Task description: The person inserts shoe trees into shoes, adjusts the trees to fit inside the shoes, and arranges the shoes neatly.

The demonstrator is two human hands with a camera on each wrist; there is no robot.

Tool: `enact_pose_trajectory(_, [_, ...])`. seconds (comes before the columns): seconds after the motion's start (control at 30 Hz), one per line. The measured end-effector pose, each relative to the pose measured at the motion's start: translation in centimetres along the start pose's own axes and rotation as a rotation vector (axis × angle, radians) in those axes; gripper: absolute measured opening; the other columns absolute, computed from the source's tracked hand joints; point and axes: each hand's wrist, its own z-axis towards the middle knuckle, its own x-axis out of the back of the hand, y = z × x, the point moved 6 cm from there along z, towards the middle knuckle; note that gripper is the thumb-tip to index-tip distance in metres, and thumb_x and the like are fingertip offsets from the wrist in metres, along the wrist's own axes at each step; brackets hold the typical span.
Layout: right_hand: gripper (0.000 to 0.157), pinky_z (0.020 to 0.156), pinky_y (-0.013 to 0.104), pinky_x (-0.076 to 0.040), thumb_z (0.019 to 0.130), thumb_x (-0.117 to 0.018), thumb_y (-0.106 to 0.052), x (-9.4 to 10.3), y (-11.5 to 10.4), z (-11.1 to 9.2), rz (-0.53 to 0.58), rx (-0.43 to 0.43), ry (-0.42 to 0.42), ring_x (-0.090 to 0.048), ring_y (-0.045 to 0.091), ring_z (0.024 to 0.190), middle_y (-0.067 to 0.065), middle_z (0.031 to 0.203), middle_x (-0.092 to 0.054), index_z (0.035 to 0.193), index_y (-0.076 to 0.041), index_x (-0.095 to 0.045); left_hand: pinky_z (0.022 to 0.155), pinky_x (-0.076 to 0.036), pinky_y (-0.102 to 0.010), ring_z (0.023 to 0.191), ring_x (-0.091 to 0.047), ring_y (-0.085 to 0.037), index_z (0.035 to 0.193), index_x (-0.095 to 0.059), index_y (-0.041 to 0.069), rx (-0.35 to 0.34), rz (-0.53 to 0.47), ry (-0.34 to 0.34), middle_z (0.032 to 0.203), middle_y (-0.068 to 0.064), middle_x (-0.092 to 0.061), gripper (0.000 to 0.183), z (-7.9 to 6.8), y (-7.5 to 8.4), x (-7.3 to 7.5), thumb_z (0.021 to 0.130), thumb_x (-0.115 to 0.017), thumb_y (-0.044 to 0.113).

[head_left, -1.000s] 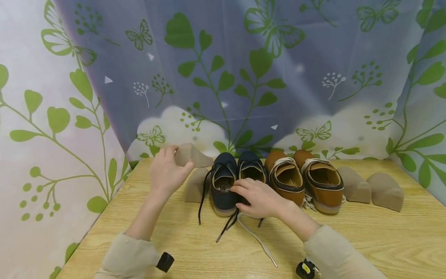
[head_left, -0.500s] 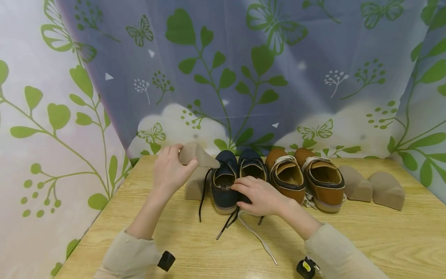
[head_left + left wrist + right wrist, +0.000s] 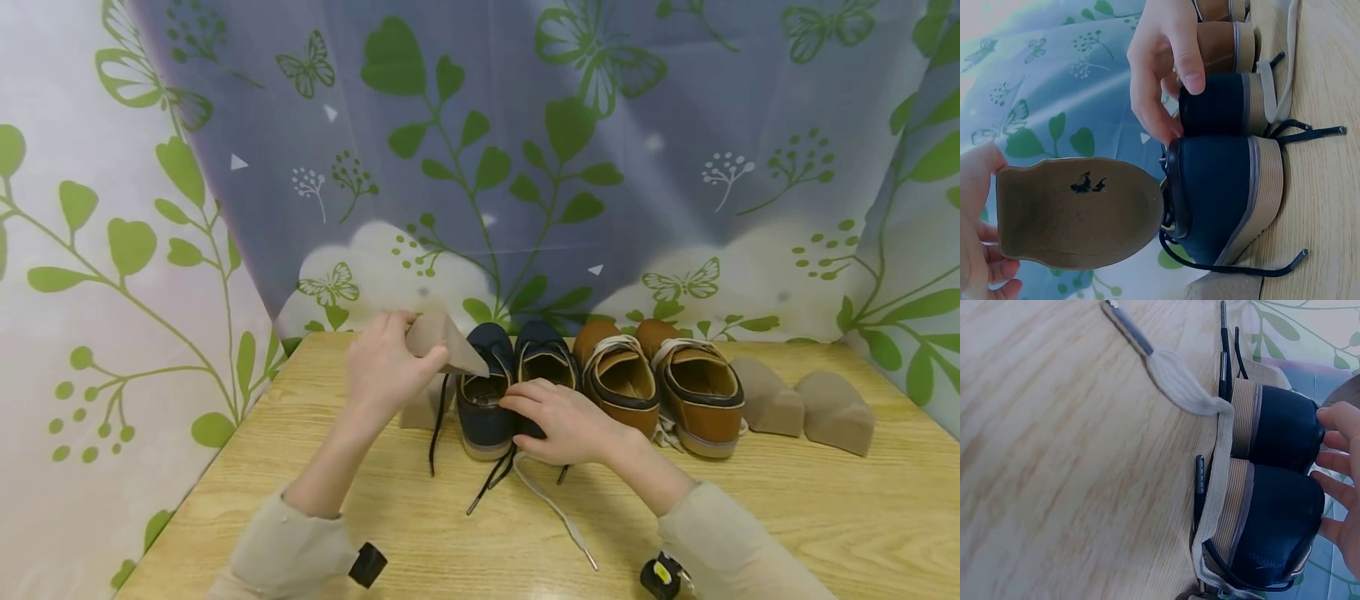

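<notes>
My left hand (image 3: 384,367) grips the wide end of a brown-grey moulded shoe insert (image 3: 442,340) between fingers and thumb. Its narrow tip hangs right over the opening of the left navy shoe (image 3: 483,427). The left wrist view shows the insert's hollow underside (image 3: 1079,219), with dark marks on it. Relaxed fingers of my right hand (image 3: 566,423) rest at the left navy shoe's collar, the thumb near the heel of the right navy shoe (image 3: 1279,519). That hand covers much of the right navy shoe in the head view. Loose black laces (image 3: 480,500) trail from the navy pair.
To the right stand two brown shoes (image 3: 701,421) with pale laces. Two more inserts (image 3: 836,412) lie beyond them. Another insert (image 3: 418,412) sits left of the navy pair. A pale lace (image 3: 558,512) runs forward over the wooden table (image 3: 750,517). A patterned cloth (image 3: 480,167) hangs behind.
My left hand has carried the insert rightward, from left of the navy shoes to over the left one's opening, and its tip now points lower. The right hand has stayed at the shoes.
</notes>
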Motion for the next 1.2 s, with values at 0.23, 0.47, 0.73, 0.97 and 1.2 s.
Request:
enact_pose_trajectory(0.23, [0.047, 0.090, 0.039, -0.044, 0.086, -0.064, -0.030, -0.1, 0.0, -0.1, 0.008, -0.011, -0.027, -0.050, 0.024, 0.114, 0.008, 0.126, -0.053, 0.127, -0.008, -0.056, 0.076, -0.042, -0.042, 0.096, -0.053, -0.029, 0.118, -0.056, 0.001, 0.011, -0.018, -0.024, 0.111, -0.013, -0.058, 0.059, -0.2, 0.6, -0.4, 0.073, -0.057, 0.038])
enact_pose_trajectory(0.47, [0.048, 0.091, 0.040, -0.043, 0.087, -0.063, -0.030, 0.0, 0.1, -0.3, 0.017, -0.021, -0.034, -0.048, 0.024, 0.116, 0.008, 0.128, -0.052, 0.128, -0.008, -0.055, 0.079, -0.042, -0.043, 0.097, -0.054, -0.031, 0.118, -0.056, 0.000, -0.013, -0.018, -0.012, 0.112, -0.015, -0.058, 0.059, -0.3, 1.2, -0.6, 0.073, -0.057, 0.039])
enact_pose_trajectory(0.73, [0.048, 0.092, 0.040, -0.043, 0.086, -0.063, -0.031, -0.1, 0.3, -0.4, 0.032, -0.013, -0.030, -0.047, 0.024, 0.118, 0.008, 0.129, -0.052, 0.128, -0.009, -0.055, 0.082, -0.038, -0.045, 0.095, -0.053, -0.031, 0.116, -0.057, 0.001, -0.008, 0.028, -0.006, 0.109, -0.014, -0.058, 0.058, -0.6, 1.9, -1.1, 0.073, -0.057, 0.040])
enact_pose_trajectory(0.97, [0.047, 0.091, 0.041, -0.043, 0.087, -0.063, -0.031, -0.1, 0.5, -0.5, 0.047, -0.008, -0.020, -0.048, 0.024, 0.117, 0.009, 0.129, -0.052, 0.128, -0.008, -0.055, 0.082, -0.032, -0.047, 0.094, -0.052, -0.029, 0.118, -0.056, 0.003, 0.004, 0.046, -0.023, 0.111, -0.011, -0.057, 0.058, -0.7, 2.3, -1.8, 0.075, -0.056, 0.042])
enact_pose_trajectory(1.2, [0.046, 0.091, 0.041, -0.043, 0.086, -0.062, -0.031, 0.0, 0.6, -0.4, 0.051, 0.010, -0.011, -0.049, 0.024, 0.115, 0.008, 0.127, -0.053, 0.126, -0.008, -0.057, 0.082, -0.033, -0.046, 0.098, -0.052, -0.026, 0.119, -0.055, 0.003, -0.001, 0.056, -0.031, 0.113, -0.011, -0.057, 0.060, -1.1, 2.5, -2.3, 0.076, -0.058, 0.045])
